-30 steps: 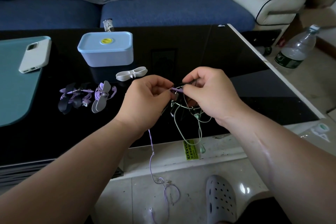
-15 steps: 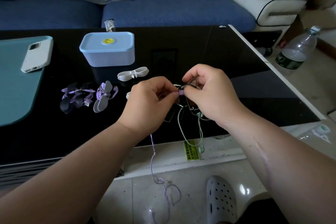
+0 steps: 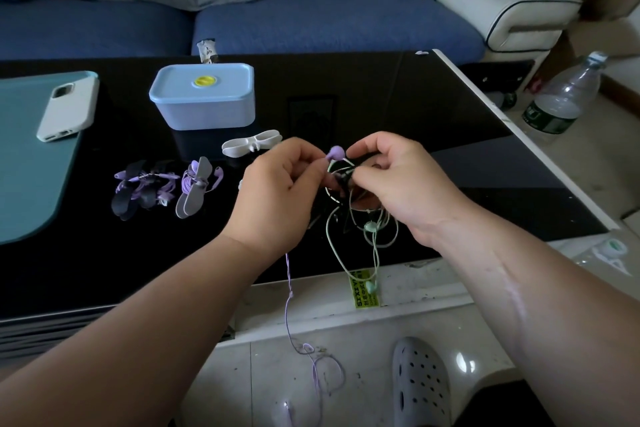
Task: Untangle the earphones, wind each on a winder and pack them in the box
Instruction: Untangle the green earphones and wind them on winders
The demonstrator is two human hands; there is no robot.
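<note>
The left hand (image 3: pixel 277 191) is curled, thumb and forefinger pinching the purple earphone (image 3: pixel 336 152) just under the bud, with its cord dropping below the palm toward the floor. The tangle (image 3: pixel 341 178) of green and dark cords sits between both sets of fingertips. The right hand (image 3: pixel 405 184) is curled and pinches it, green loops hanging beneath. The cords are likely light, limp, thin and snag-prone, so grip close to the bud or knot and ease it through, no yanking.

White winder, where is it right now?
In the head view the white winder lies on the black table, left of centre, between the blue box and the left hand.
</note>
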